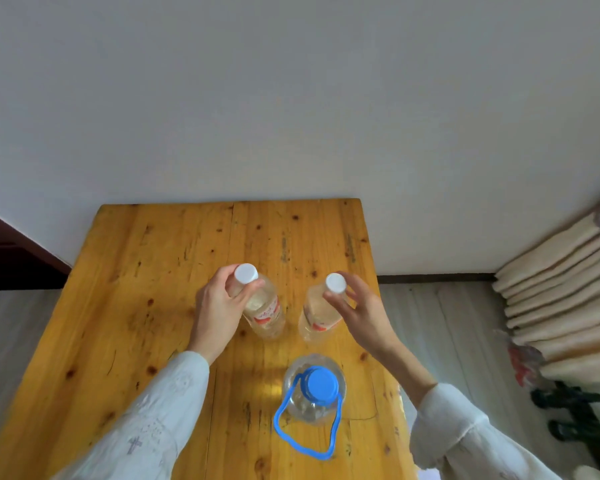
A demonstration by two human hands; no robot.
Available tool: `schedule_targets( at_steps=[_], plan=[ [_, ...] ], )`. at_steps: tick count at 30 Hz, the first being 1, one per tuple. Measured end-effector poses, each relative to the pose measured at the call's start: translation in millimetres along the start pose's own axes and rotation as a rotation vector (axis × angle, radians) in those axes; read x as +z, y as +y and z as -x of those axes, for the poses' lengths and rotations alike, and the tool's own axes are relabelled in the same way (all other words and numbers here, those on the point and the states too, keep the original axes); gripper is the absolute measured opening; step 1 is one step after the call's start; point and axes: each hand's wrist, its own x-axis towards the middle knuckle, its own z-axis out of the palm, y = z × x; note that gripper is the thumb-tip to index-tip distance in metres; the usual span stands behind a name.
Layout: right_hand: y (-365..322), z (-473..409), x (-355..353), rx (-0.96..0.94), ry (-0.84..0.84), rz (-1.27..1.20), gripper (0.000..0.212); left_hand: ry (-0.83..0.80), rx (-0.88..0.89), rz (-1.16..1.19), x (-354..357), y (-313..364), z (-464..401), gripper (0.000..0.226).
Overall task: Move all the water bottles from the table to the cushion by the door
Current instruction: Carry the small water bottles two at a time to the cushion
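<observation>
Two clear water bottles with white caps and red-and-white labels stand on the wooden table (125, 299). My left hand (219, 306) is wrapped around the neck of the left bottle (265, 311). The fingers of my right hand (359, 310) curl around the neck of the right bottle (317, 315) just under its cap. Nearer to me stands a larger clear jug (314, 389) with a blue cap and a blue loop handle, touched by neither hand. The cushion and the door are out of view.
The table's far edge is against a white wall. A pile of folded cream bedding (565, 292) lies on the floor at the right, with dark green objects (575, 414) below it. A dark wooden piece (11, 258) sits at the left.
</observation>
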Motion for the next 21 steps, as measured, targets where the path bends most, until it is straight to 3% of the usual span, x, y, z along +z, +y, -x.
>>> schedule_targets(
  at_steps=[7, 13, 16, 21],
  plan=[
    [-50.9, 59.8, -49.5, -0.059, 0.329, -0.005, 0.03, -0.058, 0.258, 0.155, -18.8, 81.4, 5.2, 0.027],
    [-90.6, 159.8, -76.7, -0.104, 0.647, 0.03, 0.025, -0.218, 0.467, 0.316, -27.0, 158.4, 49.4, 0.028],
    [-101.0, 218.4, -85.8, -0.09, 0.784, 0.019, 0.022, -0.334, 0.568, 0.352, -23.7, 188.5, 87.2, 0.038],
    [-105.8, 327.1, -97.3, -0.018, 1.039, 0.022, 0.011, -0.63, 0.687, 0.411, -7.0, 220.9, 170.2, 0.035]
  ],
)
